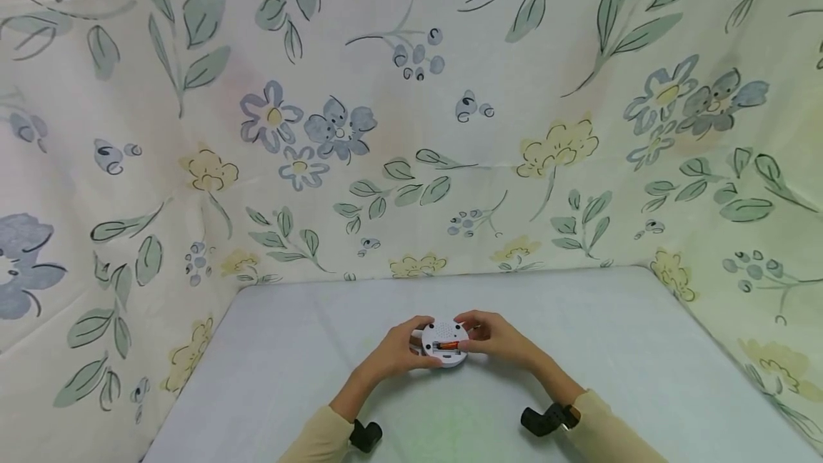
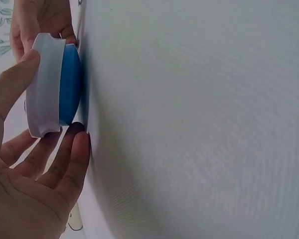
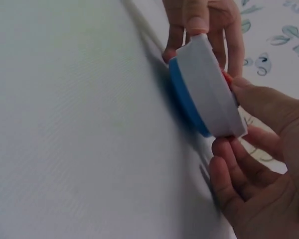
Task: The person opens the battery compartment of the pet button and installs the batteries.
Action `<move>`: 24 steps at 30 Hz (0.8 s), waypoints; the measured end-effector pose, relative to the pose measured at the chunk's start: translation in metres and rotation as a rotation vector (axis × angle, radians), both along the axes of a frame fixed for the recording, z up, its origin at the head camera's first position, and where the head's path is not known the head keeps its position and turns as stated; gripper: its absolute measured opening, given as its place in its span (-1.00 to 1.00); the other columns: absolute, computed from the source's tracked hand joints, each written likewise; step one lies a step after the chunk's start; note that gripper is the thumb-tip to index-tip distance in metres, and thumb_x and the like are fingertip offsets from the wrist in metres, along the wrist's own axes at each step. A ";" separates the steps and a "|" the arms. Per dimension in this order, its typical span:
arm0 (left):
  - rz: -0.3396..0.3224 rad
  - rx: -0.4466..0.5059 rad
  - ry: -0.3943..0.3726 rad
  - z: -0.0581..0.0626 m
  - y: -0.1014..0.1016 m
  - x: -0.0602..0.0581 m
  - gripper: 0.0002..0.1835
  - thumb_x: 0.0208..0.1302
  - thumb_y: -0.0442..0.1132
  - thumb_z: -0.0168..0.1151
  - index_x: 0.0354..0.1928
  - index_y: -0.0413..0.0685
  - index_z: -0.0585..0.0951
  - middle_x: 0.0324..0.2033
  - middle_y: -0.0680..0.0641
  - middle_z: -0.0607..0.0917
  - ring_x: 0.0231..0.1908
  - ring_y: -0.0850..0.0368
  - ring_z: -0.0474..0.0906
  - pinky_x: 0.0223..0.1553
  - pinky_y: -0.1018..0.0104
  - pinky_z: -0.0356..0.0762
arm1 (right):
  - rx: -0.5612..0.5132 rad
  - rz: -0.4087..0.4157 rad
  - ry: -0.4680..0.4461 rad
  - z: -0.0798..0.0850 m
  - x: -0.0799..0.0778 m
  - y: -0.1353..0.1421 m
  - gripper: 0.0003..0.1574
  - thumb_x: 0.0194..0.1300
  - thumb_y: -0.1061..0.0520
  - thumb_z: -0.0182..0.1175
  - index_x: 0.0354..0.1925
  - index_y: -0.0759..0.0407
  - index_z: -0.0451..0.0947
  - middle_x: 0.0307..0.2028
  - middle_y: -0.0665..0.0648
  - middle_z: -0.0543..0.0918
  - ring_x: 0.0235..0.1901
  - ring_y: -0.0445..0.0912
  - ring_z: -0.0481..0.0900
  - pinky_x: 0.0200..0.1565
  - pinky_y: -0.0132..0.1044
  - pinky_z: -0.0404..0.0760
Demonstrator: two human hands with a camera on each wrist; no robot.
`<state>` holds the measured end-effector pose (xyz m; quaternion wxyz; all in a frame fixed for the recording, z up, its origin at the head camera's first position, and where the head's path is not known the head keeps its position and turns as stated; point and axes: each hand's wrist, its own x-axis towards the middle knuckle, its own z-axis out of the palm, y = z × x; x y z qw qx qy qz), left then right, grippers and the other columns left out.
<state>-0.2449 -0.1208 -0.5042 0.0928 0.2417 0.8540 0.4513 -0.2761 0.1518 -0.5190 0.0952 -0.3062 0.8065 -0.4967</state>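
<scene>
A round white device [image 1: 442,361] lies face down between both hands near the middle of the table, its back showing small holes, dark round feet and an uncovered battery slot. An orange-red battery [image 1: 449,346] sits in that slot. The device's blue underside [image 2: 71,84] faces the tabletop. My left hand [image 1: 397,349] grips the left rim, thumb at the near edge and fingers round the far side. On the right, my right hand [image 1: 501,336] holds the other rim with its fingers, while its thumb [image 3: 259,99] presses at the battery's end.
The table [image 1: 308,370] has a plain white cover. Behind it and at both sides hangs a floral cloth [image 1: 411,127]. Black wrist cameras sit on the left wrist [image 1: 366,436] and right wrist [image 1: 546,420], close over the table.
</scene>
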 end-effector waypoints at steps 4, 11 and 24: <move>-0.002 0.007 -0.015 0.001 0.000 0.000 -0.19 0.19 -0.11 0.55 0.43 -0.13 0.39 0.30 -0.12 0.49 0.02 -0.01 0.61 -0.07 0.29 0.60 | -0.010 -0.007 -0.091 0.006 -0.002 -0.001 -0.41 0.28 0.08 0.46 0.22 0.21 0.57 -0.03 0.13 0.63 -0.17 0.00 0.58 -0.14 -0.27 0.57; -0.007 0.004 -0.023 0.001 -0.001 0.001 -0.20 0.19 -0.14 0.55 0.43 -0.14 0.40 0.29 -0.13 0.50 0.01 0.02 0.61 -0.07 0.28 0.60 | -0.047 -0.009 -0.189 0.009 -0.002 -0.002 -0.46 0.32 0.13 0.42 0.21 0.26 0.58 -0.01 0.18 0.61 -0.11 0.04 0.54 -0.16 -0.24 0.61; -0.038 -0.016 -0.031 0.007 0.001 -0.003 -0.19 0.20 -0.23 0.53 0.43 -0.27 0.36 0.34 -0.22 0.45 0.10 -0.13 0.56 0.08 0.03 0.55 | -0.062 -0.096 -0.198 0.012 0.000 -0.012 -0.53 0.19 0.22 0.49 0.04 0.32 0.60 -0.17 0.20 0.63 -0.23 0.01 0.54 -0.23 -0.31 0.53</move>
